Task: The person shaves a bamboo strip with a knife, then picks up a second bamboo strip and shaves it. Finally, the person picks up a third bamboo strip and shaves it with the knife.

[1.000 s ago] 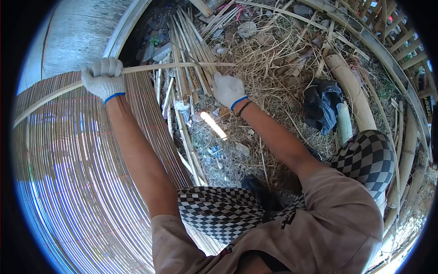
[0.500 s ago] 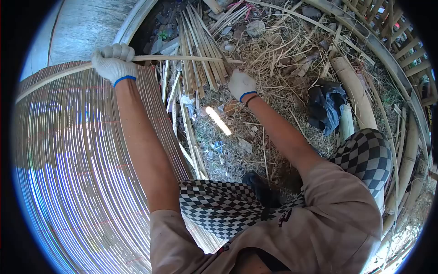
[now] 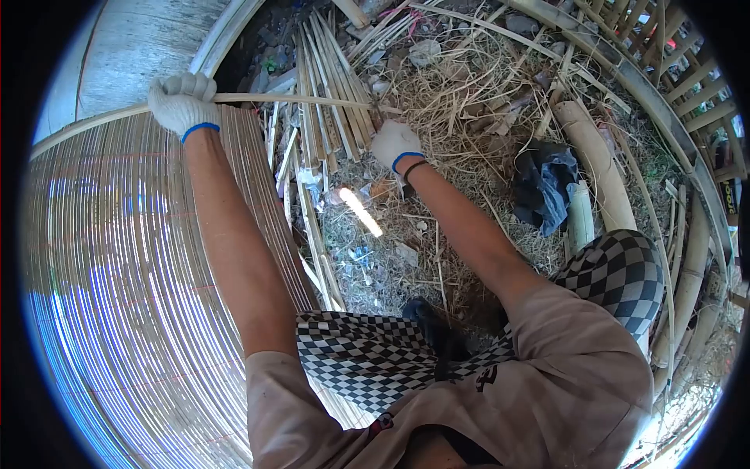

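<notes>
My left hand [image 3: 184,100], in a white glove with a blue cuff, is closed round a long pale bamboo strip [image 3: 297,99] at the upper left. The strip runs right over a bundle of cut bamboo strips [image 3: 332,78] and also left along the top edge of a large slatted bamboo mat [image 3: 148,258]. My right hand [image 3: 395,144], gloved the same way, is by the strip's right end and the lower end of the bundle. Its fingers are curled, and what they hold is too small to make out.
Dry shavings [image 3: 461,94] litter the ground. A thick bamboo pole [image 3: 598,160] and a dark plastic bag [image 3: 547,187] lie at the right. Curved bamboo edging [image 3: 664,102] and a woven lattice [image 3: 707,94] stand beyond. A pale board [image 3: 144,51] is upper left.
Both hands have shifted slightly left in the view, and the strip's right end now shows farther left. The whole scene has moved a little left too.
</notes>
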Available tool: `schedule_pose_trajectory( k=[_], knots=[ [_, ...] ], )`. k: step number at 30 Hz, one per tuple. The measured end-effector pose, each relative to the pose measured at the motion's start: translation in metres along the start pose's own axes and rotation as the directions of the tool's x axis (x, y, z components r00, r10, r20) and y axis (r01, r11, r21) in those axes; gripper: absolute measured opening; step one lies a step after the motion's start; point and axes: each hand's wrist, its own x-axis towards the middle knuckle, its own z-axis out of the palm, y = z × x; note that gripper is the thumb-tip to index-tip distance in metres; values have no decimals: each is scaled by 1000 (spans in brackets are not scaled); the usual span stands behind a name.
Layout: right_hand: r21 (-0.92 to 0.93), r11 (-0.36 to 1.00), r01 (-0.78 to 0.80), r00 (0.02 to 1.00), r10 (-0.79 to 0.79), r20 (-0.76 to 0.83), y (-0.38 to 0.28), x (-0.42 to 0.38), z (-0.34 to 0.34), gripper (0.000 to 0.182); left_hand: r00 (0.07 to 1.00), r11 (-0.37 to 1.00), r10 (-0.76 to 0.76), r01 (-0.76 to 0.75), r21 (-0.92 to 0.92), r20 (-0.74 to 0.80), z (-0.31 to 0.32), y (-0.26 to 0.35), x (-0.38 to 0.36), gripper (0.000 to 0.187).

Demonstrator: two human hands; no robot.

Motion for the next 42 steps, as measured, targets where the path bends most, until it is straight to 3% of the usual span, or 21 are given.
schedule_pose_trajectory(
  k=[1,4,6,12,15,17,20,21,23,24,28,30,31,32,33,34,35,37,38,40,42],
  knots=[
    [-17,994,108,994,-108,-21,-10,-17,-14,37,1000,1000,-12,13,-12,22,-2,0,1,48],
    [-23,994,103,991,-105,-79,-2,-22,19,37,1000,1000,4,-4,26,1,5,2,-5,49],
    [49,986,-162,985,164,-43,27,-18,42,35,999,999,29,-29,38,-14,7,8,-13,50],
    [94,996,0,985,17,-174,-3,-32,17,27,994,1000,8,-8,0,108,6,2,-6,50],
    [22,998,-58,997,59,-57,5,-36,18,30,992,1000,0,-2,17,124,21,5,-9,50],
    [36,985,-170,985,171,-11,72,-6,61,37,995,999,15,-19,36,95,28,7,-19,49],
    [11,991,-136,991,136,5,61,-15,33,38,995,1000,19,-20,13,97,38,6,-24,46],
    [-583,703,407,907,-232,352,61,-1,38,37,996,1000,26,-27,11,85,42,6,-24,46],
    [-248,956,156,988,-152,35,38,-28,29,37,998,1000,22,-23,14,52,46,2,-21,45],
    [-33,998,55,992,-59,-113,34,-34,29,37,996,999,9,-12,35,88,44,-1,-17,46],
    [-181,972,-148,987,158,42,83,-21,56,37,995,999,9,-14,43,101,33,6,-16,47],
    [-187,969,-162,986,166,6,92,-30,47,30,1000,1000,17,-17,13,16,32,6,-22,46],
    [-185,968,-170,985,171,-13,100,-26,55,27,996,1000,-17,19,-12,86,24,6,-19,48],
    [-479,876,51,989,24,149,100,-13,64,29,994,1000,-20,22,-19,111,17,3,-15,50],
    [-686,664,298,935,-58,350,121,12,100,31,992,999,-30,33,-24,126,11,1,-16,51],
    [-766,365,530,835,-65,547,135,24,118,34,989,999,-38,43,-32,142,8,2,-17,52],
    [-781,313,540,821,9,571,139,22,110,30,984,999,-41,41,3,171,12,9,-28,53],
    [-532,843,86,963,68,262,110,-12,80,32,974,995,-62,78,-66,218,7,14,-39,56],
    [-243,963,-120,980,154,129,93,-22,65,33,988,991,-61,77,-111,139,16,22,-55,58],
    [-303,952,-48,954,134,269,122,13,90,40,996,987,-30,42,-154,80,11,36,-73,60],
    [-296,946,-132,930,221,292,62,-25,26,47,996,989,-5,17,-149,84,-8,61,-75,61]
  ],
)
